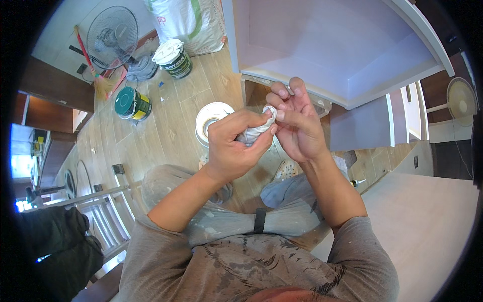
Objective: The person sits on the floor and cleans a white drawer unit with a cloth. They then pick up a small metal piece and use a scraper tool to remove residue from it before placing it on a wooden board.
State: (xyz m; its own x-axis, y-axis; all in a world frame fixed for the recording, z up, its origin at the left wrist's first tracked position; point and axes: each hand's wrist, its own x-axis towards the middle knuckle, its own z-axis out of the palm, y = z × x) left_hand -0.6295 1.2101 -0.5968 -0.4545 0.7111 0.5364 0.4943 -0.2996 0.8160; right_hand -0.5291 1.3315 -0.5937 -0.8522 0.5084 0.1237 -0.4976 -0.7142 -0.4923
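White tub [202, 121]: our landmark; sits on the wood-look floor [166, 136], partly hidden by our L hand [231, 141]. Contents unclear.
Cloth [255, 132]: our workpiece; white, bunched + twisted, up off the floor, just R of tub in view.
L grip: clenched round the cloth's body; thumb + index press near its upper end.
R grip: R hand [301, 131] is farther R of tub than the cloth; thumb at cloth's upper end, other fingers raised, part curled. We can't tell if thumb + index pinch it.
Twist: step in hand is prob. shaping the cloth, judging by finger positions only. We'd hold L firm, not crushing, so folds don't slip.
Upper end: we'd tuck w/ R thumb in small turns, ea. fold flat before the next; a loose corner would prob. drag or unwind.
Cabinet [302, 48]: pale, beyond tub + to its R; R fingertips overlap its lower edge in view, gap unclear, so we'd mind knuckles.
Green-lidded can [127, 102], pail [176, 64]: L of tub, pail farther off; well apart from hands, no need to shift either.
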